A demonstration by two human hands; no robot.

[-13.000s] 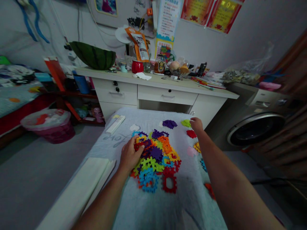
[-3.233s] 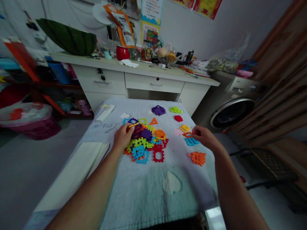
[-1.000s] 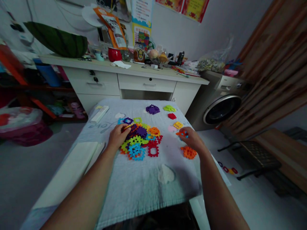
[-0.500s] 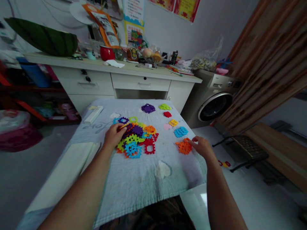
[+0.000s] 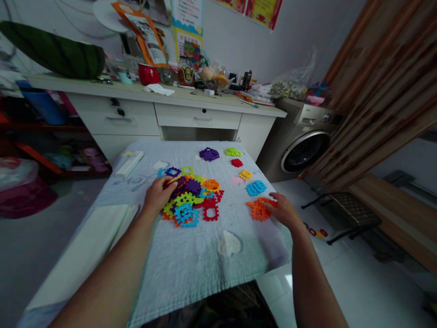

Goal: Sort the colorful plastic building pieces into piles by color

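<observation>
Your right hand (image 5: pixel 284 213) rests at the right edge of the orange tiles (image 5: pixel 257 209). These lie on the pale cloth (image 5: pixel 191 269), just nearer to you than the blue tiles (image 5: pixel 256 187). The fingertips touch the stack, but this view does not show whether they pinch a piece. Your left hand (image 5: pixel 157 197) lies curled on the mixed pile (image 5: pixel 193 200), its grip likewise unclear. The tiles appear to be light, thin, stiff plastic with toothed edges. Grasp an outer edge between thumb and forefinger. The teeth may snag neighbouring pieces.
</observation>
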